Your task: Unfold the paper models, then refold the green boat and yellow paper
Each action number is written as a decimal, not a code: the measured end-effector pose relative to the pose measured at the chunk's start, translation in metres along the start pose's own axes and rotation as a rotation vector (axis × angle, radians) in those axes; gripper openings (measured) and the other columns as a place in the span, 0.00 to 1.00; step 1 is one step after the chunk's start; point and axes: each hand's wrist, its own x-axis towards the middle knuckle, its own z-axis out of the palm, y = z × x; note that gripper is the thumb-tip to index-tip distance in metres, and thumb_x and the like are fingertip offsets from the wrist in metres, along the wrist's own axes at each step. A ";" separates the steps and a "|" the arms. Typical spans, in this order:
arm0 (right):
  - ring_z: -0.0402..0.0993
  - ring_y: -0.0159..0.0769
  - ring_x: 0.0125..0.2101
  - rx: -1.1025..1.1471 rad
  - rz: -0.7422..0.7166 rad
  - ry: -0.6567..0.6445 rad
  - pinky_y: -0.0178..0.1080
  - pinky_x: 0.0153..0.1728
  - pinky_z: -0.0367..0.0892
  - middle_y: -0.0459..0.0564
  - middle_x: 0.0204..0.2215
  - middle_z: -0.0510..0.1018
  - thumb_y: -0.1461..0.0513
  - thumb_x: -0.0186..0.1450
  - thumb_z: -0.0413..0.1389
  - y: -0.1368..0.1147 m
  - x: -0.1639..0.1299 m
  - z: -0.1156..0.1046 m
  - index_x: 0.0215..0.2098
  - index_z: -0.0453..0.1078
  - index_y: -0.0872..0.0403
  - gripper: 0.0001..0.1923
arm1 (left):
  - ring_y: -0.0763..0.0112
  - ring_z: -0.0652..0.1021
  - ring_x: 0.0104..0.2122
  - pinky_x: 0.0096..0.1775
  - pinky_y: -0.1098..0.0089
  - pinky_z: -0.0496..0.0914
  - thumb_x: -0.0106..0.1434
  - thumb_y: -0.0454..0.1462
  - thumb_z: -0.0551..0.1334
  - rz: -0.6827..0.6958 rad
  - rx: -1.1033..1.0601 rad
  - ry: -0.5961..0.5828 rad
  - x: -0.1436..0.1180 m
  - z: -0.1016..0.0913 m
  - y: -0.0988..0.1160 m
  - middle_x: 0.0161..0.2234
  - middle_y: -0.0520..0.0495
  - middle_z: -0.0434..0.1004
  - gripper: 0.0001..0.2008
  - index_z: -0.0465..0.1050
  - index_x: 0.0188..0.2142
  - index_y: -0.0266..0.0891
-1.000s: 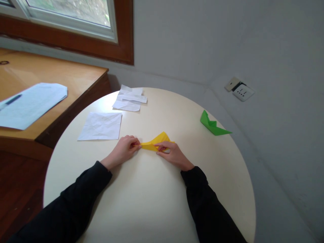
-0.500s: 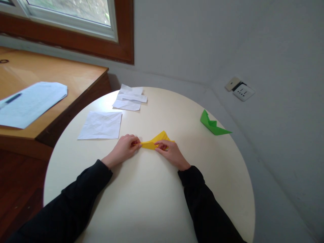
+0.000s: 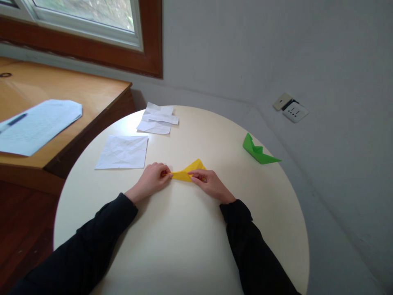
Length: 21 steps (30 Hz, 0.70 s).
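Note:
A folded yellow paper (image 3: 188,172) lies flat on the round cream table (image 3: 184,246), near its middle. My left hand (image 3: 152,180) pinches the paper's left tip against the table. My right hand (image 3: 210,184) presses and grips its right part, covering that end. Both arms wear black sleeves.
A green folded paper boat (image 3: 258,151) sits at the table's right edge. A creased white sheet (image 3: 123,152) and a small pile of white paper scraps (image 3: 158,119) lie at the far left. A wooden desk (image 3: 61,106) with printed pages (image 3: 37,125) stands left. A wall socket (image 3: 291,108) is at right.
My right hand has slid a little left along the yellow paper, covering more of its right end. The left hand has stayed on the left tip.

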 end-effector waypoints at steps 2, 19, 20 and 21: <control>0.71 0.32 0.28 -0.022 0.011 0.036 0.36 0.32 0.67 0.49 0.29 0.79 0.59 0.59 0.56 -0.001 0.000 0.003 0.39 0.75 0.56 0.12 | 0.66 0.70 0.29 0.31 0.68 0.61 0.58 0.39 0.55 -0.013 0.007 -0.006 0.000 0.000 0.001 0.25 0.48 0.72 0.09 0.70 0.26 0.38; 0.73 0.33 0.27 -0.087 0.077 0.104 0.36 0.32 0.67 0.48 0.26 0.79 0.65 0.56 0.57 -0.003 0.010 0.012 0.26 0.73 0.56 0.03 | 0.64 0.71 0.28 0.29 0.68 0.59 0.59 0.40 0.56 -0.086 0.109 -0.001 0.003 0.001 0.006 0.25 0.47 0.73 0.08 0.69 0.27 0.40; 0.73 0.33 0.27 -0.085 0.082 0.102 0.36 0.31 0.67 0.48 0.26 0.79 0.65 0.55 0.57 -0.003 0.011 0.012 0.26 0.73 0.56 0.02 | 0.64 0.71 0.28 0.29 0.68 0.59 0.59 0.39 0.56 -0.091 0.119 -0.007 0.004 0.001 0.006 0.25 0.47 0.74 0.08 0.70 0.27 0.39; 0.73 0.33 0.27 -0.080 0.087 0.102 0.36 0.31 0.67 0.48 0.26 0.79 0.65 0.55 0.57 -0.003 0.011 0.012 0.26 0.73 0.56 0.02 | 0.63 0.72 0.28 0.29 0.68 0.59 0.59 0.39 0.56 -0.096 0.131 -0.014 0.005 0.000 0.007 0.25 0.46 0.74 0.08 0.70 0.27 0.39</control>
